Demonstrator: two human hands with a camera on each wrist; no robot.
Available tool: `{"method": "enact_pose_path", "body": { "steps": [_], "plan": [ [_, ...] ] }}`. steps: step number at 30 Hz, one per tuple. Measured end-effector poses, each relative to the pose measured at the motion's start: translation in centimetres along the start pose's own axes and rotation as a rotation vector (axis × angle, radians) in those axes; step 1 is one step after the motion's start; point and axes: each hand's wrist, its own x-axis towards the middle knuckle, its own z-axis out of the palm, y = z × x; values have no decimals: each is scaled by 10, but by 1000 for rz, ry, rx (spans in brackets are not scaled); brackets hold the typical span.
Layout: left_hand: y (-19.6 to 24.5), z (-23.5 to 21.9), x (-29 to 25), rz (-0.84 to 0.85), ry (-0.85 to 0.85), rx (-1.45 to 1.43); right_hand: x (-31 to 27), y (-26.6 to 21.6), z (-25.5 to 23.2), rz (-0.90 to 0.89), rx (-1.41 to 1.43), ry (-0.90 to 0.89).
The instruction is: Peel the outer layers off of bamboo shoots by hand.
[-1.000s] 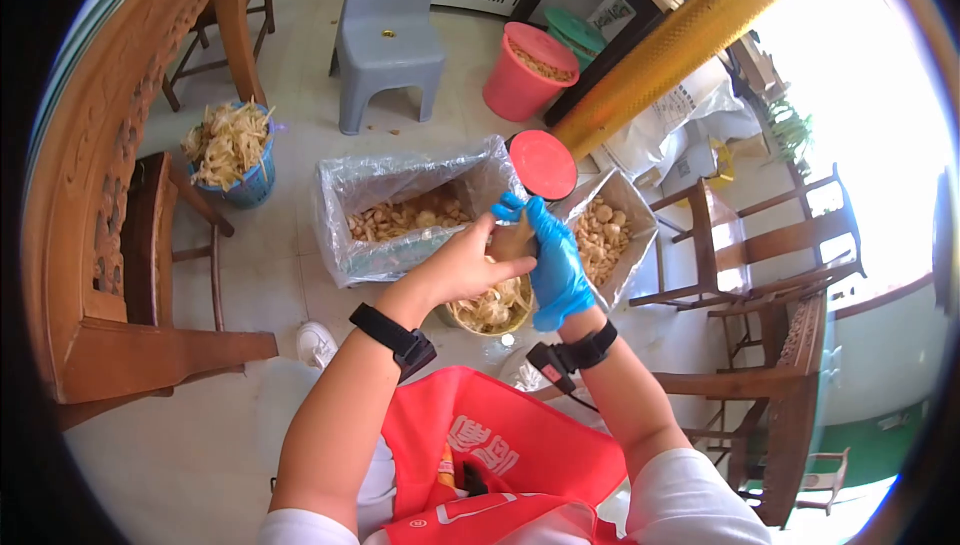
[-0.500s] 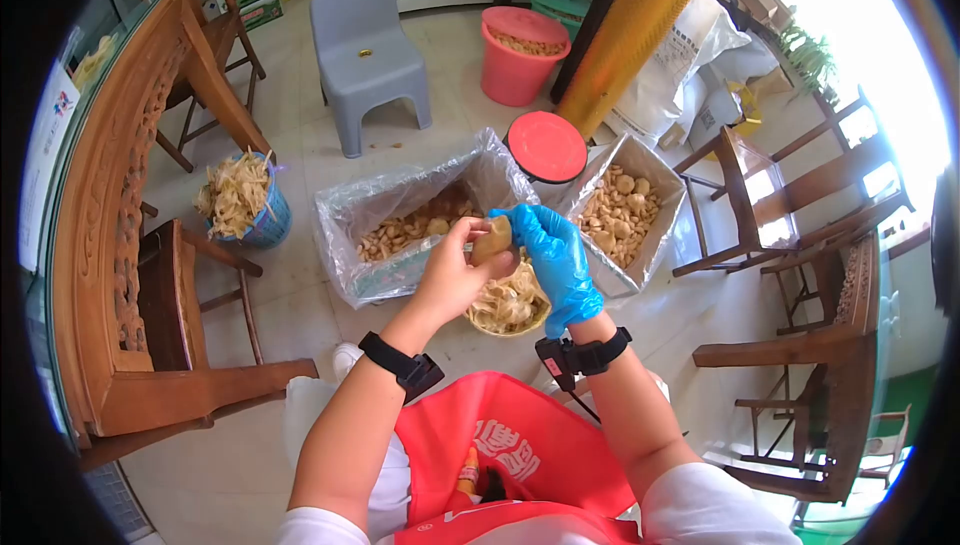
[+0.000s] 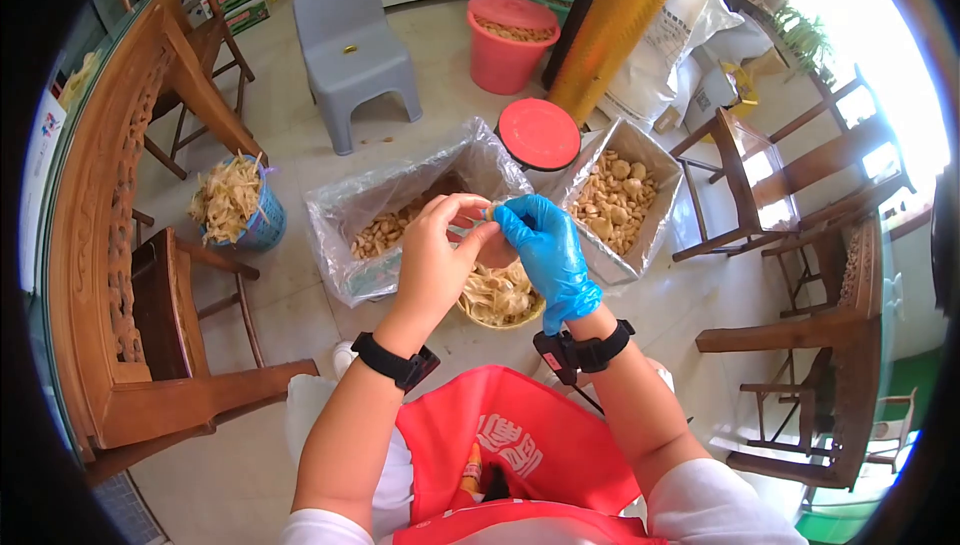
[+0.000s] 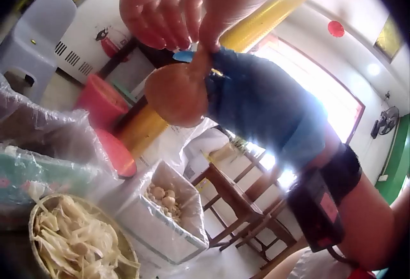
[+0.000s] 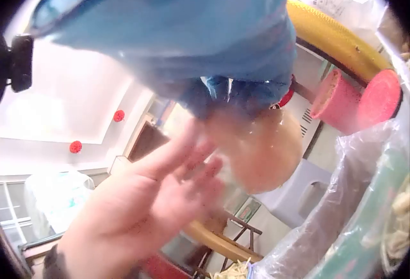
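A round tan bulb (image 4: 176,96) with a narrow neck hangs between the two hands. My left hand (image 3: 435,255) is bare; its thumb and fingertips pinch at the neck. The right hand (image 3: 548,250), in a blue glove, grips the neck from the other side, its fingers bent. The wrist views show the bulb's smooth, rounded body below the fingers, while the hands largely hide it in the head view. Under the hands stands a small basket (image 3: 490,324) heaped with pale, strip-like peelings (image 4: 80,237).
Two plastic-lined boxes, one wide (image 3: 335,255) and one narrower (image 3: 628,267), hold pale pieces. Beyond them are a red-lidded container (image 3: 540,135), a pink bucket (image 3: 505,60) and a grey chair (image 3: 355,60). A blue basket (image 3: 265,220) of peelings stands left, beside wooden furniture (image 3: 95,275).
The left hand has turned and risen slightly, its fingertips now against the gloved fingers at the bulb's neck. The bulb, visible in the left fingertips half a second ago, is now mostly hidden.
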Motion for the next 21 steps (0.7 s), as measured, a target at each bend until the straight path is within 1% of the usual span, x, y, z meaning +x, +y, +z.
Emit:
{"method": "enact_pose_path", "body": {
  "steps": [1,2,3,4,5,6,7,8,9,10,11,12,13,14,15,16,20,21],
  "plan": [
    [7,1,0,-58,37,-101,-1,-1,1,-3,-6,-5],
    [5,-1,-1,-59,46,-106,-2,-3,3,-48,-19,-18],
    [1,-1,-1,-40,44,-136,-2,-4,4,-93,-32,-32],
    [0,-2,-2,-21,40,-165,-3,-7,5,-97,-39,-41],
    [0,-4,-2,-22,48,-169,-3,-10,5,-132,-47,-85],
    [3,-6,-3,22,69,-116,-3,-12,5,-166,-53,-127],
    [4,-8,-4,66,89,-64,-4,-13,6,-165,-56,-132],
    [3,-6,-5,63,92,-67,-4,-13,8,-127,-33,-140],
    [0,-3,-7,132,166,37,-5,-13,9,-88,-10,-148],
    [-2,-1,-8,201,240,140,-5,-11,11,-85,-14,-150],
    [-2,1,-9,196,240,136,-5,-5,14,-60,70,-130],
    [-2,2,-9,224,276,140,-5,-5,17,-33,155,-109],
    [-2,3,-9,252,311,145,-6,-7,17,-27,154,-111],
    [-2,4,-9,244,308,145,-8,-10,17,47,236,-112],
    [-2,4,-9,273,317,161,-9,-12,17,123,319,-111],
    [-3,6,-9,303,323,176,-9,-10,16,132,322,-109],
    [-8,11,-8,292,305,176,-9,1,16,205,405,-114],
    [-10,13,-8,219,289,93,-10,1,17,206,406,-105]
  ]
}}
